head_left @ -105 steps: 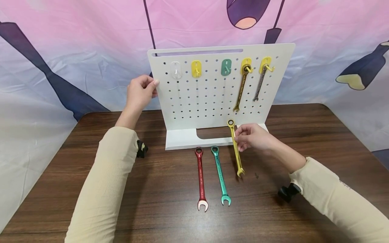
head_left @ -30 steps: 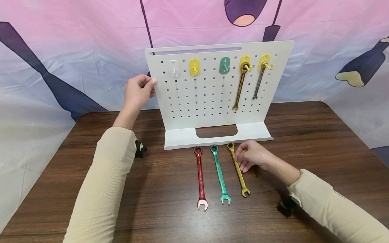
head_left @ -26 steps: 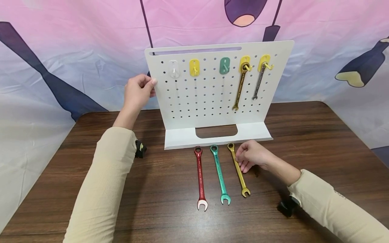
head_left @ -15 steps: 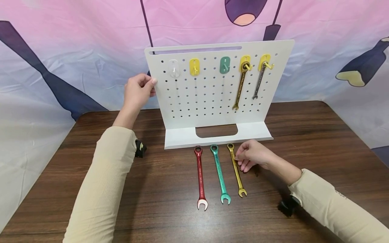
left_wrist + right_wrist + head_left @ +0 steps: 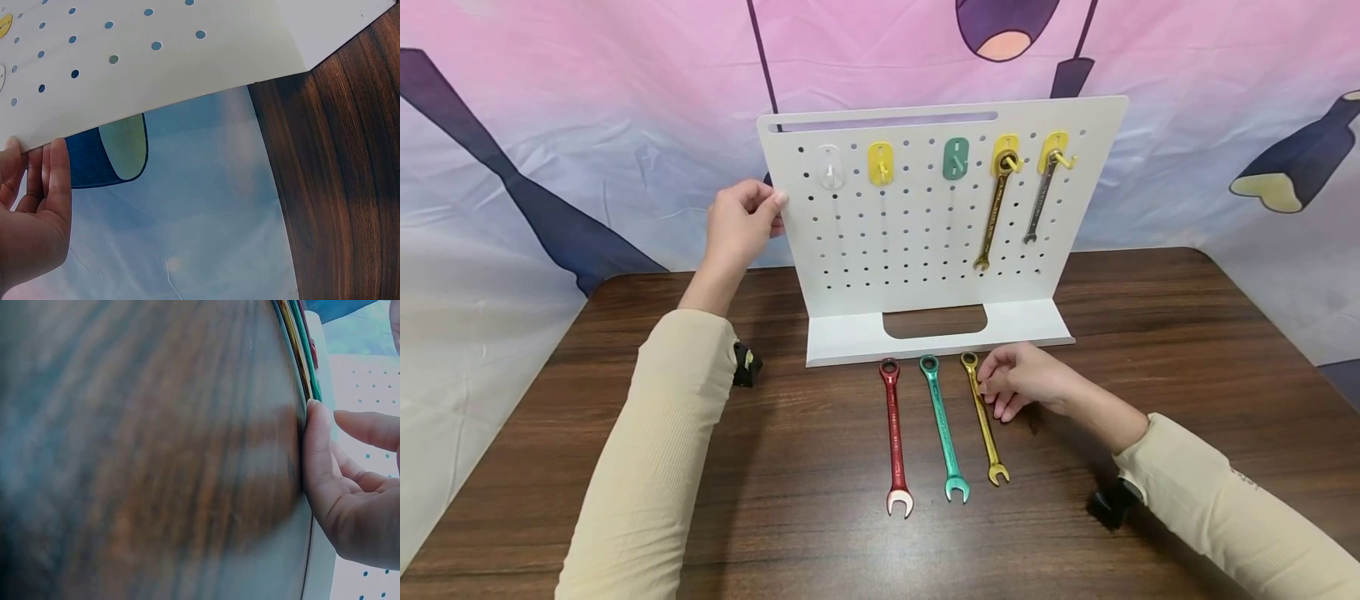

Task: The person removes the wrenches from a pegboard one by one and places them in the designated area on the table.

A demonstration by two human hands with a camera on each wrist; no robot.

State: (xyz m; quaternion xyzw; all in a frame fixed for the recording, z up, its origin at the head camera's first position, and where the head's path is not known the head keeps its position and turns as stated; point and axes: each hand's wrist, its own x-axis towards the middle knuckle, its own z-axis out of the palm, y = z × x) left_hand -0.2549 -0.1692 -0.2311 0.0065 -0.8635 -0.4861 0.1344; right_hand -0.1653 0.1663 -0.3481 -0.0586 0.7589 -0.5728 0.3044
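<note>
My left hand [image 5: 741, 221] grips the left edge of a white upright pegboard [image 5: 917, 250]; the left wrist view shows the fingers [image 5: 56, 181] curled behind that edge of the pegboard [image 5: 187, 62]. On the table in front of the board lie a red wrench [image 5: 895, 433], a green wrench [image 5: 943, 433] and a yellow wrench [image 5: 984, 425], side by side. My right hand [image 5: 1015, 383] rests beside the yellow wrench, fingertips touching its shaft. In the right wrist view a fingertip [image 5: 315, 425] presses against the wrench [image 5: 297, 356].
A gold wrench [image 5: 992, 217] and a grey wrench [image 5: 1040, 200] hang on yellow hooks at the board's right. A clear hook [image 5: 828, 164], a yellow hook [image 5: 881, 162] and a green hook [image 5: 956, 158] are bare. The brown wooden table [image 5: 1150, 333] stands before a pink and blue curtain.
The yellow wrench, held up over the board's base 3.5 s ago, now lies on the table. In the last second its open end swung left, roughly parallel to the others. The left hand has not moved.
</note>
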